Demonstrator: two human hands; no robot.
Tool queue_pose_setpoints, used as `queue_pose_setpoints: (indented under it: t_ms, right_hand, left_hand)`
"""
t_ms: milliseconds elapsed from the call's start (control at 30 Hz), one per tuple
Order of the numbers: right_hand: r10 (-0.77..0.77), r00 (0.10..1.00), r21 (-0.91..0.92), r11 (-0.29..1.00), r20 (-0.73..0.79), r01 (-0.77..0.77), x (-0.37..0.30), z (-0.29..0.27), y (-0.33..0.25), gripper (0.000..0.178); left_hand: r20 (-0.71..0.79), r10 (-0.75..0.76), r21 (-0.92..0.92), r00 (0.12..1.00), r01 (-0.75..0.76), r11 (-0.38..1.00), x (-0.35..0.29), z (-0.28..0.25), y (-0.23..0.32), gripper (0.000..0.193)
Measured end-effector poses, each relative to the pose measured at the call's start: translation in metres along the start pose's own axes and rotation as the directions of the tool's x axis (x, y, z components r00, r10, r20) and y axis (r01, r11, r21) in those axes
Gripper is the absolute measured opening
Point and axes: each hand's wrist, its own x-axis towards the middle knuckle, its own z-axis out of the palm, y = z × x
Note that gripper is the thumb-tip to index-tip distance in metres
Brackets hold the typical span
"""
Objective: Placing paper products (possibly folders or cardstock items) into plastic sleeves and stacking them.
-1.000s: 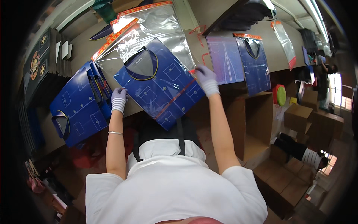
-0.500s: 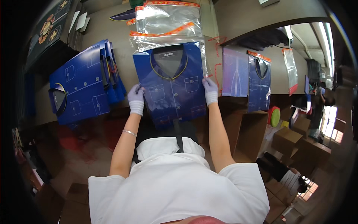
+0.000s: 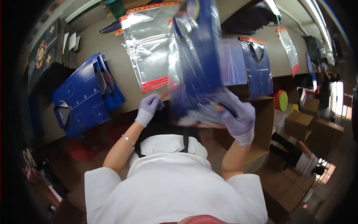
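In my right hand (image 3: 238,117), gloved in pale purple, the fingers are wrapped round the lower end of a blue shirt-shaped packet (image 3: 201,56) in a clear plastic bag. The packet is raised above the table edge and smeared by motion. My left hand (image 3: 149,107), in a matching glove, has curled fingers by the table's front edge, close to a thin red strip. Whether it grips that strip is hidden. Just beyond lies a pile of clear plastic bags (image 3: 147,56) with orange-red borders, partly covered by the packet.
At left, several blue shirt-printed packets (image 3: 82,97) lie fanned beside a stack of dark printed boxes (image 3: 44,56). To the right are a purple-blue printed sheet (image 3: 233,61), another bagged blue packet (image 3: 257,69) and open cardboard boxes (image 3: 261,130). A person (image 3: 304,162) is farther right.
The bagged packet, held flat between both hands before, has been swung up and to the right by my right hand. My left hand has let go of it and moved slightly right.
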Motion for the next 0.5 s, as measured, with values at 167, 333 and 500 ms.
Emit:
queue_pose_setpoints:
  t_ms: [167,333,500]
  right_hand:
    - [0.18,0.937,-0.444,0.895,0.301,-0.029,0.052,0.102,0.012,0.038]
    - [0.283,0.855,-0.024,0.953,0.435,-0.303,-0.004,0.154,0.138,0.025]
    - [0.963,0.264,0.285,0.266,-0.049,-0.921,-0.023,0.025,0.287,0.058]
  left_hand:
    - [0.172,0.211,0.412,0.962,-0.265,0.872,0.007,0.038,-0.002,0.016]
    - [0.015,0.138,0.29,0.99,-0.136,0.947,-0.01,0.013,-0.04,0.016]
    - [-0.087,0.069,0.289,0.994,-0.041,0.956,0.013,0.005,-0.038,0.011]
